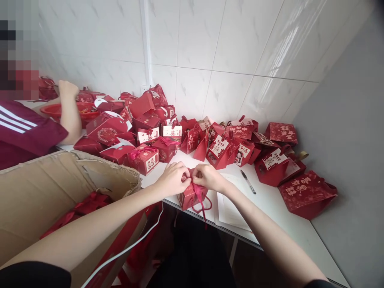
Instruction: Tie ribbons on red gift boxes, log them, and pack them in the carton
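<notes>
Left hand (175, 179) and right hand (209, 176), one ribbon (198, 193), one red box (186, 198).
Both hands pinch the ribbon, fingertips closed, above the box at the near edge of the tabletop (279, 224); one pen (247, 182) lies right, one carton (45, 182) stands near left, one basin (89, 115) far left; the other red boxes (136, 162) overlap too much to count.

Red gift boxes (144, 161) crowding a white table (273, 198) beside an open carton (45, 182) suggest a packing workspace.
</notes>
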Demonstrator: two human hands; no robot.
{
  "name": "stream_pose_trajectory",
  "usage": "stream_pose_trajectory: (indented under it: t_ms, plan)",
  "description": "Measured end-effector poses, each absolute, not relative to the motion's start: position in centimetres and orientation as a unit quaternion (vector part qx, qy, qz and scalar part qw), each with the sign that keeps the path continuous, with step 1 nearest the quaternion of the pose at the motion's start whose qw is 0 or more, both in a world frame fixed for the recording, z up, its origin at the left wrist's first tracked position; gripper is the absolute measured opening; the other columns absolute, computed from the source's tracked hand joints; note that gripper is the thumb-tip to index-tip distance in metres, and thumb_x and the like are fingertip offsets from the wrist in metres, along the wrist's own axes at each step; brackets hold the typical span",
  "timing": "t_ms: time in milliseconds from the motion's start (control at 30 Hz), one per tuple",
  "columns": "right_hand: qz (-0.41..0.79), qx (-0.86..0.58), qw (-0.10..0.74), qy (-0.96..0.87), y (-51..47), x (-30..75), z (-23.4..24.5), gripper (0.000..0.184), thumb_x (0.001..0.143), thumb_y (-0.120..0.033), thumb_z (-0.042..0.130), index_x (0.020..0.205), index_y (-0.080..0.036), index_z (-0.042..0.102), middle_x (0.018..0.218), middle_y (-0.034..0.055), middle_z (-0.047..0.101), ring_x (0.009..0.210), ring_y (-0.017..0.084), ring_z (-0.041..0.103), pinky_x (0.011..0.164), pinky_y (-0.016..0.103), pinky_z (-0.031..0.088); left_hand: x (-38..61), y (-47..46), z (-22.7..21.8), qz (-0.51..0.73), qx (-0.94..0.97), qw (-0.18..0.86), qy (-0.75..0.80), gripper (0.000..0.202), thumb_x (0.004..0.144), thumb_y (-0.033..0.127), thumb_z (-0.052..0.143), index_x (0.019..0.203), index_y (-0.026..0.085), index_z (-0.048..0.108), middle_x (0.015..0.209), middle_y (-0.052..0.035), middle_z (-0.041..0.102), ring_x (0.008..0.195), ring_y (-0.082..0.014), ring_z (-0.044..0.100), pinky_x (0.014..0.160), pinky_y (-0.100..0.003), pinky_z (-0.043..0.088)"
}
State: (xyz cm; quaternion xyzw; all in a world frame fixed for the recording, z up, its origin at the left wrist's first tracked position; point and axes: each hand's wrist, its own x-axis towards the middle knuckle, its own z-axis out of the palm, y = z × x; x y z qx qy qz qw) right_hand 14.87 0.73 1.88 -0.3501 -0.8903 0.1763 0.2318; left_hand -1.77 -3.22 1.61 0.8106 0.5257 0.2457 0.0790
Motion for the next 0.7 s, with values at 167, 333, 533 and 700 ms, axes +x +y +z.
stream_pose_trajectory:
  t_ms: [167,333,533,700]
  plan:
    - [0.178,-0.378,0.265,-0.869,0.1,14.8,1.4,0.018,0.067,-0.003,0.056,0.06,-0.018,0.049,0.061,-0.0037,0.052,0.052,0.009,0.047,0.053,0.02,0.038,-1.0,-3.6,1.2,0.247,0.814,0.039,0.524,0.01,0.08,0.018,0.048,0.074,0.017,0.056,0.089,-0.0061,0.056,0.089,-0.0223,0.052,0.08,-0.037,0.04]
    - [0.175,-0.381,0.274,-0.866,0.1,14.8,1.2,0.021,0.065,-0.002,0.056,0.057,-0.018,0.046,0.061,-0.0035,0.051,0.053,0.01,0.047,0.053,0.021,0.037,-0.8,-3.4,0.6,0.233,0.81,0.017,0.539,0.007,0.08,0.016,0.047,0.076,0.016,0.052,0.088,-0.0064,0.053,0.087,-0.0222,0.05,0.078,-0.038,0.041]
    - [0.183,-0.377,0.27,-0.867,0.3,14.9,1.3,0.019,0.062,0.0,0.055,0.059,-0.018,0.048,0.059,-0.004,0.051,0.052,0.01,0.046,0.053,0.021,0.036,-1.2,-3.2,-0.2,0.289,0.806,0.037,0.516,0.009,0.08,0.013,0.046,0.072,0.017,0.046,0.083,-0.0039,0.048,0.082,-0.0192,0.049,0.078,-0.036,0.042]
    - [0.234,-0.356,0.272,-0.863,0.4,15.2,1.6,0.014,0.062,-0.004,0.054,0.063,-0.018,0.053,0.066,-0.003,0.053,0.055,0.009,0.046,0.056,0.021,0.036,-1.4,-3.1,-0.6,0.333,0.804,0.066,0.489,0.01,0.08,0.012,0.044,0.072,0.018,0.043,0.083,-0.0031,0.045,0.083,-0.0185,0.048,0.078,-0.035,0.043]
